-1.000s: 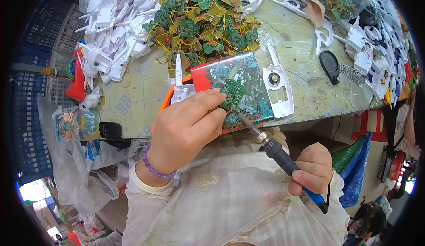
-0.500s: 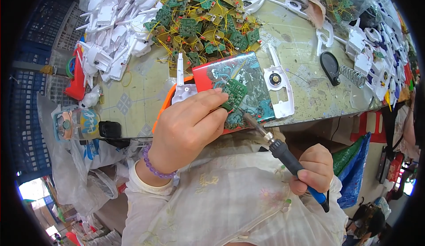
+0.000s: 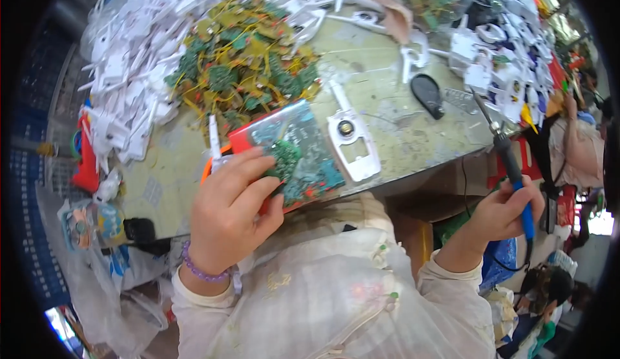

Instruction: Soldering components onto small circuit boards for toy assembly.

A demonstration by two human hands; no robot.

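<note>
My left hand (image 3: 236, 200) holds a small green circuit board (image 3: 286, 157) by its left side, fingers closed on the edge. Beneath the board lies a flat red-edged pad with a blue-green, worn top (image 3: 320, 162). Out to the right, my right hand (image 3: 507, 210) grips a soldering iron (image 3: 509, 155) by its black and blue handle. Its metal tip points up and away, near a coil spring (image 3: 460, 100). Right of the pad sits a white plastic housing (image 3: 355, 142) with a round speaker-like part. Another white housing (image 3: 214, 138) is partly hidden behind my left hand.
A heap of circuit boards with yellow wires (image 3: 248, 62) rises behind the pad. White plastic housings (image 3: 123, 68) pile up at the far left, more (image 3: 478, 58) at the right. A black oval holder (image 3: 427, 95) lies near the spring. A bottle (image 3: 110, 223) is at the left edge.
My right hand has swung the soldering iron away from the circuit board, out to the right and upward. My left hand keeps the board over the pad. The whole view has shifted.
</note>
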